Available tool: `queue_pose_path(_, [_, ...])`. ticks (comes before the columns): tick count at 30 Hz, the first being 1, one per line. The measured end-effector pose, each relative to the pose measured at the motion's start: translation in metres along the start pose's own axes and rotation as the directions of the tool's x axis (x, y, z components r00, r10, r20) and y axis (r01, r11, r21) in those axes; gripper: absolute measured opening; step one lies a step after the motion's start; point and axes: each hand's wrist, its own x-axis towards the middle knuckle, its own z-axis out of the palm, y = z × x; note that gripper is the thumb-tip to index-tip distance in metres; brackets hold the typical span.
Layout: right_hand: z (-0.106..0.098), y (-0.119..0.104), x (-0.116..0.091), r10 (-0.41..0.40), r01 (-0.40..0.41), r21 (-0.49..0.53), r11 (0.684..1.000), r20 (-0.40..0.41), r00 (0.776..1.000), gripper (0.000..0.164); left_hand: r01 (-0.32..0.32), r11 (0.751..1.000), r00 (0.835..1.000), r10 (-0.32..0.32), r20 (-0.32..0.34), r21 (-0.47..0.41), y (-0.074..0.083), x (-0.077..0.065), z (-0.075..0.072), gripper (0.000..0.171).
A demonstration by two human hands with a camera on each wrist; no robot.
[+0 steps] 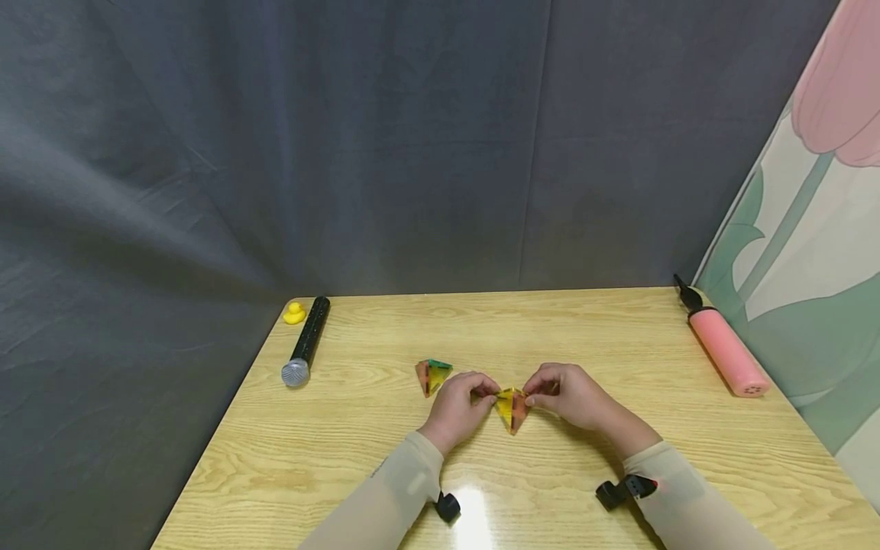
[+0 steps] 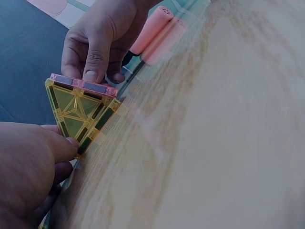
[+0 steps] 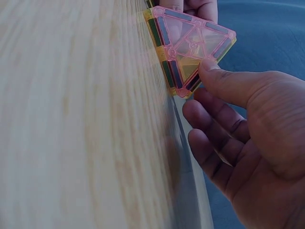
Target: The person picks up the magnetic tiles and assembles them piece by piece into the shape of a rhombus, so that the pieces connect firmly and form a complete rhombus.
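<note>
Two or more see-through triangular magnetic tiles stand joined at their edges on the table, between both hands. A yellow tile (image 2: 76, 119) faces the left wrist view, and a pink tile (image 3: 198, 40) faces the right wrist view. My left hand (image 1: 459, 409) pinches the yellow tile near a lower corner. On the other side, my right hand (image 1: 574, 397) pinches the pink tile between thumb and fingers. Just beyond the left hand sits a second group of joined triangular tiles (image 1: 433, 376), orange, yellow and green. How the tiles meet at the back is hidden.
A black microphone (image 1: 312, 336) with a silver head lies at the table's left, beside a yellow rubber duck (image 1: 294, 312). Near the right edge lies a pink hand pump (image 1: 729, 351) with a black nozzle. A dark curtain (image 1: 412, 153) hangs behind the wooden table (image 1: 344, 443).
</note>
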Motion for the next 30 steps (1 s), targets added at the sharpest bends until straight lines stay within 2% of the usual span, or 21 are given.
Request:
queue_pose_path(12, [-0.0002,0.0003,-0.0007,-0.007,0.0,0.086,0.996,0.087,0.996,0.017,-0.008,1.0,1.0,0.008,0.0,0.031,0.0005,-0.0006,0.0004,0.011])
queue_pose_path(30, [0.0005,0.0027,-0.0009,-0.024,0.017,0.085,0.996,0.086,0.996,0.016,0.001,0.999,1.0,0.0,-0.003,0.045,0.0023,-0.001,0.0007,0.011])
